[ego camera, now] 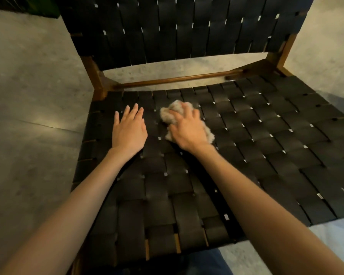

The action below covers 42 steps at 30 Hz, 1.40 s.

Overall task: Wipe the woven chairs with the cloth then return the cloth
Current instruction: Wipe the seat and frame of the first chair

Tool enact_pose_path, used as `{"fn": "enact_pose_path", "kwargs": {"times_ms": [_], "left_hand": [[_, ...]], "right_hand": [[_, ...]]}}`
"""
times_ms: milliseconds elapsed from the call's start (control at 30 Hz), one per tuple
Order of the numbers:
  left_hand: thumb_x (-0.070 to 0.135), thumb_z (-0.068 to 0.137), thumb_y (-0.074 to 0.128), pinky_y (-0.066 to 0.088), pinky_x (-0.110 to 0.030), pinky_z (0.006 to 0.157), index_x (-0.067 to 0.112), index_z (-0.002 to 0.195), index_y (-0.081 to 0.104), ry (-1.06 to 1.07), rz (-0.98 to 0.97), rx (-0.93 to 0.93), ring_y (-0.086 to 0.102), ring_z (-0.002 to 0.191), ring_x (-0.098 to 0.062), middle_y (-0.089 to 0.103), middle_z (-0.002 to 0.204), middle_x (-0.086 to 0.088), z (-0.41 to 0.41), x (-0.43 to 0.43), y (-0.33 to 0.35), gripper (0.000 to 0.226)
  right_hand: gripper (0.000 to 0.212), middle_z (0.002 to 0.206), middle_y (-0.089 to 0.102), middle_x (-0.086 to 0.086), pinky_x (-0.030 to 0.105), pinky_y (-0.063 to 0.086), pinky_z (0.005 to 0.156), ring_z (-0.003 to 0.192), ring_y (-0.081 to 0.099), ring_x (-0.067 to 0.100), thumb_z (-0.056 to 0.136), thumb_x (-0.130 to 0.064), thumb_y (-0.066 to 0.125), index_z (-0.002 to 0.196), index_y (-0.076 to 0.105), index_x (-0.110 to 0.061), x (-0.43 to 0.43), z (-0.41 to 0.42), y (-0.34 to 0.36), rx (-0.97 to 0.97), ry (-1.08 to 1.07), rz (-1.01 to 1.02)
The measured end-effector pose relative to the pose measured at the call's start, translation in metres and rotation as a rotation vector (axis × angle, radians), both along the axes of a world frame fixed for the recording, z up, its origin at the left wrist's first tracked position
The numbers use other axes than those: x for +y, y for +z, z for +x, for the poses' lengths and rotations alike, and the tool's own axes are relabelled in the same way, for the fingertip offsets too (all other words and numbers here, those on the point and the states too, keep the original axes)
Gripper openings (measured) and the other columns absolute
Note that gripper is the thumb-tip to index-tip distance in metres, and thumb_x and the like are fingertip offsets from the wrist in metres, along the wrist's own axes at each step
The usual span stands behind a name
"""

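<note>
Pressing a crumpled beige cloth (pixel 170 116) onto the black woven chair (pixel 266 139) seat, the right hand (pixel 188 129) grips it with curled fingers; the left hand (pixel 128 130) rests flat, fingers straight, just beside, above a grey concrete floor (pixel 32 96).

A wide chair with a seat of woven black straps (pixel 246 155) and a brown wooden frame (pixel 95 76) fills the view, its woven black backrest (pixel 177 32) rising at the far side. The left hand (pixel 128 130) lies flat on the seat, fingers straight and slightly spread, towards the far left corner. Just to its right, the right hand (pixel 187 130) presses down on a crumpled, fluffy beige cloth (pixel 171 114), fingers curled over it. Grey concrete floor (pixel 32 96) surrounds the chair.
</note>
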State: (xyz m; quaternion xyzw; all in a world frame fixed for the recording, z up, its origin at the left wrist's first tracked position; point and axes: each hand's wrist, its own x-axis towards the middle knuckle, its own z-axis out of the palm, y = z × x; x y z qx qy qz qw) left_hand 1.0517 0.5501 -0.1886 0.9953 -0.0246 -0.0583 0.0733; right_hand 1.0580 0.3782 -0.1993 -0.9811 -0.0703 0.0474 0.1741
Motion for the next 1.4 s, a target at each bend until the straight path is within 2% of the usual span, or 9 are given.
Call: {"fn": "enact_pose_path", "kwargs": {"times_ms": [100, 233, 433, 600, 767, 933, 1100, 1233, 1400], "left_hand": [[0.023, 0.103, 0.028, 0.006, -0.043, 0.119, 0.015, 0.149, 0.023, -0.008, 0.008, -0.031, 0.01, 0.146, -0.019, 0.017, 0.158, -0.003, -0.001, 0.002, -0.002, 0.047], [0.024, 0.102, 0.03, 0.007, -0.043, 0.119, 0.016, 0.148, 0.026, 0.003, 0.012, -0.051, 0.012, 0.146, -0.019, 0.019, 0.158, -0.002, 0.0, 0.0, -0.004, 0.047], [0.026, 0.102, 0.03, 0.006, -0.043, 0.119, 0.018, 0.149, 0.024, 0.032, 0.02, -0.057, 0.012, 0.146, -0.019, 0.019, 0.158, -0.002, 0.0, -0.004, -0.002, 0.048], [0.026, 0.102, 0.03, 0.006, -0.042, 0.119, 0.019, 0.149, 0.022, 0.027, 0.018, -0.053, 0.011, 0.146, -0.018, 0.017, 0.158, -0.001, 0.001, -0.003, -0.003, 0.049], [0.027, 0.103, 0.03, 0.006, -0.039, 0.12, 0.018, 0.149, 0.023, 0.021, -0.04, -0.026, 0.008, 0.146, -0.018, 0.015, 0.158, -0.002, 0.002, 0.002, 0.002, 0.048], [0.036, 0.102, 0.027, 0.005, -0.043, 0.118, 0.016, 0.151, 0.013, 0.078, 0.038, 0.038, 0.001, 0.147, -0.022, 0.005, 0.16, -0.005, -0.004, 0.031, 0.012, 0.055], [0.033, 0.102, 0.032, 0.011, -0.037, 0.118, 0.011, 0.15, 0.019, 0.188, -0.033, -0.01, 0.011, 0.146, -0.023, 0.013, 0.159, -0.008, -0.025, 0.067, 0.024, 0.055], [0.033, 0.102, 0.032, 0.013, -0.028, 0.116, 0.013, 0.15, 0.02, 0.259, -0.208, 0.004, 0.011, 0.145, -0.014, 0.013, 0.159, -0.001, -0.043, 0.08, 0.027, 0.054], [0.03, 0.103, 0.032, 0.017, -0.024, 0.112, 0.016, 0.149, 0.025, 0.305, -0.281, -0.035, 0.019, 0.143, -0.01, 0.022, 0.157, 0.003, -0.065, 0.086, 0.033, 0.049]], "right_hand": [[0.051, 0.157, 0.017, 0.006, 0.044, 0.026, 0.112, 0.138, 0.017, 0.03, 0.096, -0.034, 0.044, 0.146, 0.036, -0.026, 0.033, 0.014, -0.004, -0.025, 0.077, 0.091], [0.053, 0.156, 0.017, 0.002, 0.045, 0.031, 0.109, 0.137, 0.019, 0.03, 0.094, -0.039, 0.048, 0.146, 0.035, -0.032, 0.003, 0.028, -0.012, -0.061, 0.217, -0.042], [0.055, 0.155, 0.015, 0.01, 0.049, 0.028, 0.109, 0.134, 0.021, 0.038, 0.094, -0.035, 0.051, 0.146, 0.034, -0.027, -0.104, 0.043, -0.01, -0.07, -0.154, -0.251], [0.053, 0.156, 0.015, 0.013, 0.046, 0.02, 0.113, 0.137, 0.019, 0.037, 0.096, -0.037, 0.045, 0.147, 0.033, -0.022, -0.084, 0.072, -0.017, -0.099, -0.233, -0.177], [0.05, 0.157, 0.015, 0.01, 0.045, 0.024, 0.112, 0.138, 0.019, 0.034, 0.098, -0.035, 0.042, 0.146, 0.035, -0.023, -0.02, 0.088, -0.02, -0.079, -0.067, 0.005], [0.049, 0.156, 0.016, 0.009, 0.042, 0.023, 0.112, 0.138, 0.02, 0.032, 0.099, -0.032, 0.041, 0.147, 0.033, -0.024, 0.067, 0.088, -0.017, -0.04, 0.13, 0.164], [0.05, 0.157, 0.015, 0.008, 0.045, 0.022, 0.113, 0.141, 0.016, 0.032, 0.1, -0.03, 0.039, 0.149, 0.029, -0.025, 0.135, 0.097, -0.002, 0.073, 0.309, 0.262], [0.049, 0.157, 0.017, 0.006, 0.042, 0.022, 0.112, 0.141, 0.016, 0.03, 0.099, -0.029, 0.041, 0.147, 0.032, -0.026, 0.146, 0.093, 0.002, 0.073, 0.367, 0.257], [0.045, 0.156, 0.023, 0.007, 0.03, 0.016, 0.111, 0.139, 0.018, 0.027, 0.099, -0.025, 0.042, 0.144, 0.04, -0.025, 0.136, 0.062, 0.013, 0.092, 0.421, 0.304]]}}
